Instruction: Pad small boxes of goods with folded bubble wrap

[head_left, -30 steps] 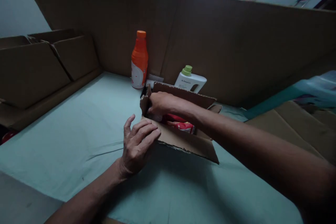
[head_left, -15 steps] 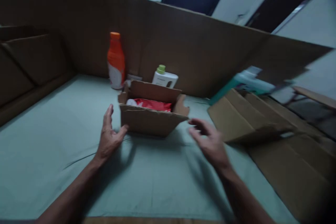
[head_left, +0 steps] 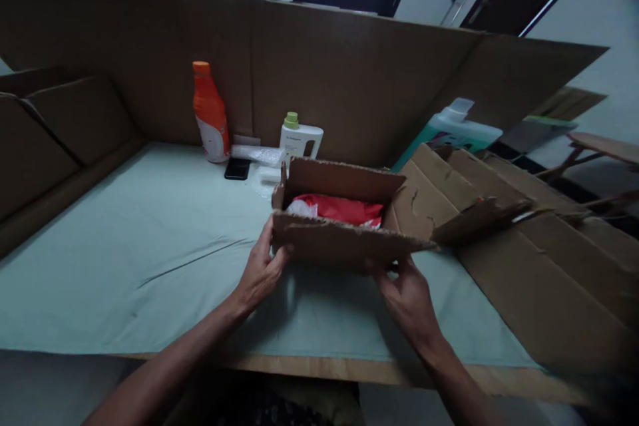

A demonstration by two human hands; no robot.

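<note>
An open cardboard box is held between my two hands near the front of the table, its flaps raised. Inside it lie a red packet and something whitish and clear, like plastic wrap. My left hand grips the box's left front corner, thumb on the front wall. My right hand is closed on the lower right front of the box, with some fingertips hidden beneath it.
At the back stand an orange bottle and a white bottle with a green cap. A black phone and rolled bubble wrap lie nearby. Right are a teal jug and larger cardboard boxes; a cardboard wall runs behind.
Both hands have closed on the box, where before they hovered open at its sides. The box has shifted right and nearer to me, uncovering the phone and bubble wrap.
</note>
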